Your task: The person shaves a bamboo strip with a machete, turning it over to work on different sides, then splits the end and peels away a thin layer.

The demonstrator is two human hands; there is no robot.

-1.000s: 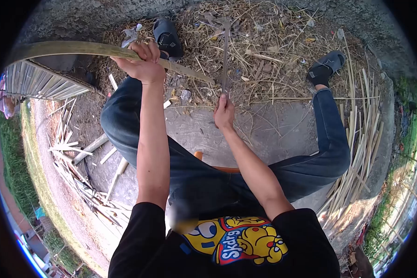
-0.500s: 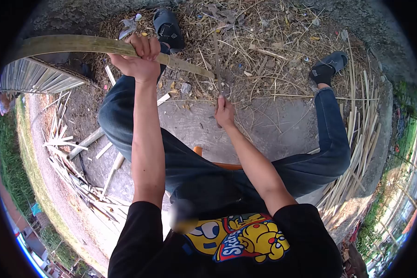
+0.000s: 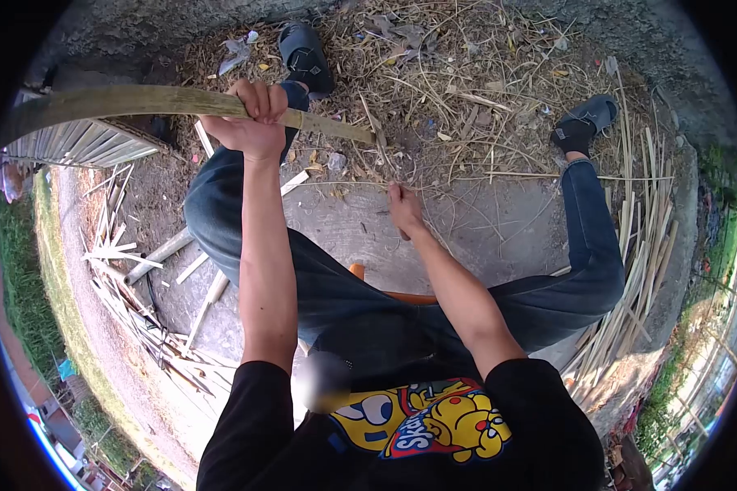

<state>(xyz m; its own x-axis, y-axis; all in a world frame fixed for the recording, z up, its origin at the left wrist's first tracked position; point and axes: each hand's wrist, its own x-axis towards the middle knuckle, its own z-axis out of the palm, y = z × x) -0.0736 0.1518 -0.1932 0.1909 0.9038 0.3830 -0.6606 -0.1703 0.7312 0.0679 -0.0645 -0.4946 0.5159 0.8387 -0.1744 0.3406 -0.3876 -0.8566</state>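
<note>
My left hand (image 3: 254, 123) is closed around a long, pale bamboo strip (image 3: 160, 100), out in front of my left knee. The strip curves away to the left edge, and its short end reaches right, to the blade of a knife (image 3: 375, 124). My right hand (image 3: 404, 211) is wrapped round the knife's handle, whose butt shows below the fist. The narrow blade points away from me and leans left, crossing the strip's end just over the littered ground.
Bamboo shavings (image 3: 467, 106) litter the ground between my sandalled feet. Split bamboo strips (image 3: 630, 245) lie at the right; more strips and a bamboo pole (image 3: 160, 255) lie at the left. A slatted bamboo panel (image 3: 82, 146) stands at the upper left. A rough wall runs along the far side.
My right hand has come slightly toward me and right, and the knife blade has tipped from nearly straight ahead to leaning left. My left hand keeps its grip on the strip.
</note>
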